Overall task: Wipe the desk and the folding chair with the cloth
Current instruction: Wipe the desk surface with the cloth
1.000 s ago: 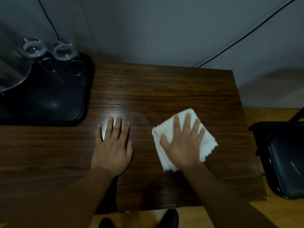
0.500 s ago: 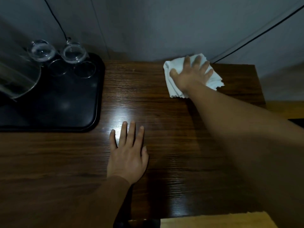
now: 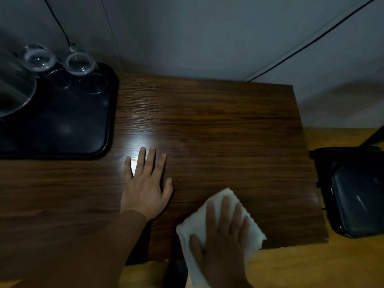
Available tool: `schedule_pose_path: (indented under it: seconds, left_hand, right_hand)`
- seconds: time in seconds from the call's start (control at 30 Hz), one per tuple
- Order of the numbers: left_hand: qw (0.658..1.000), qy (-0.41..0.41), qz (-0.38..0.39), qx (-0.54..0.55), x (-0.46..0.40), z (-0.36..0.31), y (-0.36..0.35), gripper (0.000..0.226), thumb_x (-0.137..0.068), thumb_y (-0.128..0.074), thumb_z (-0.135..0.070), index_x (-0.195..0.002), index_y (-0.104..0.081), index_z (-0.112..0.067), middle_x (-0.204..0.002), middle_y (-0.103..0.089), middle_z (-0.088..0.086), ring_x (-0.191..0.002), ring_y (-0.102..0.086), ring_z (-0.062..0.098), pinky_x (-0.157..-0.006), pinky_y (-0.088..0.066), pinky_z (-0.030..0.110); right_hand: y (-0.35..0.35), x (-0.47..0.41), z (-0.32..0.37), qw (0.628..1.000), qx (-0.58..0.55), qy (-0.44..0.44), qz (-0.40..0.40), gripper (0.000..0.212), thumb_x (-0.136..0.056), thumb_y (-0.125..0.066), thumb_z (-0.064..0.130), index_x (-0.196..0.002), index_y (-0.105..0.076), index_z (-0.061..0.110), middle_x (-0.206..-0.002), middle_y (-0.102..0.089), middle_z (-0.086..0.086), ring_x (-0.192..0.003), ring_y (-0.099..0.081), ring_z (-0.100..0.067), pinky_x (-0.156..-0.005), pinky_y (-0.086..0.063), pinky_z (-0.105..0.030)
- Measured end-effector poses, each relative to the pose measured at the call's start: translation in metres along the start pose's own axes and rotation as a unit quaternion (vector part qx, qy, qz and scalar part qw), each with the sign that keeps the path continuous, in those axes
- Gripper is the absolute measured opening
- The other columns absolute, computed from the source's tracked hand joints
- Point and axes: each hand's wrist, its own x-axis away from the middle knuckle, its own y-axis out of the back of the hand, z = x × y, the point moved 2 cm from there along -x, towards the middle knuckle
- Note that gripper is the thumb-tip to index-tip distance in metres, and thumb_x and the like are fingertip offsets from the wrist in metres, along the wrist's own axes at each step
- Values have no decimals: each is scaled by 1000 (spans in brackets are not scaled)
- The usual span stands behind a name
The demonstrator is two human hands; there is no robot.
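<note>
A dark wood-grain desk point(image 3: 218, 125) fills the middle of the head view. My right hand point(image 3: 223, 240) presses flat, fingers straight, on a white cloth point(image 3: 223, 195) at the desk's near edge; part of the cloth hangs past the edge. My left hand point(image 3: 145, 183) lies flat on the desk, fingers spread, left of the cloth. The black folding chair point(image 3: 353, 194) stands to the right of the desk, its padded seat facing up.
A black tray point(image 3: 72, 121) sits on the desk's left part with two clear glasses point(image 3: 60, 61) and a large glass vessel point(image 3: 12, 94) on it. A grey wall with black cables point(image 3: 311, 40) rises behind. Yellow-brown floor point(image 3: 311, 267) shows at front right.
My right hand dragged the cloth from the desk's far edge back to the near edge. The left hand stayed flat in place on the desk. The chair came back into view.
</note>
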Motion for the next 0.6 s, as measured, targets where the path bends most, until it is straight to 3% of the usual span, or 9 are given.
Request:
schedule_pose_path:
  seconds: [0.07, 0.13, 0.23, 0.4, 0.6]
  left_hand:
    - [996, -13, -2, 89, 6, 10, 7, 63, -98, -33, -48, -153, -36, -18, -166, -23, 9, -156, -8, 23, -125, 2, 49]
    - [988, -34, 5, 148, 14, 34, 15, 61, -99, -33, -45, -152, -39, -15, -165, -26, 7, -156, -11, 18, -127, -9, 45]
    - [991, -80, 13, 102, 26, 81, 24, 59, -100, -36, -42, -152, -39, -14, -164, -27, 6, -155, -13, 18, -124, -21, 43]
    - [991, -129, 20, 14, 26, 95, 21, 62, -97, -42, -33, -153, -37, -7, -164, -25, 14, -154, -19, 26, -123, -20, 44]
    - [991, -126, 23, 29, 26, 97, 18, 61, -96, -41, -31, -153, -37, -9, -166, -23, 12, -155, -17, 24, -123, -20, 43]
  right_hand:
    - [-2, 16, 5, 1000, 2, -18, 9, 96, -79, -52, 70, -158, -33, 18, -168, -13, -24, -151, -15, -53, -114, -22, -72]
    - [1, 11, 10, 1000, 1, -26, 8, 96, -79, -51, 69, -157, -34, 16, -168, -13, -27, -151, -14, -55, -113, -23, -74]
    - [9, -22, 28, 1000, -2, -26, 17, 94, -85, -44, 70, -159, -28, 15, -168, -8, -28, -151, -8, -56, -114, -20, -75]
    - [33, -141, 74, 998, -29, -42, -40, 89, -85, -42, 69, -157, -32, 17, -164, -23, -28, -148, -17, -56, -116, -16, -73]
    - [69, -310, 120, 990, -93, -100, -17, 96, -83, -28, 75, -162, -9, 24, -170, 3, -22, -152, 8, -53, -117, 7, -72]
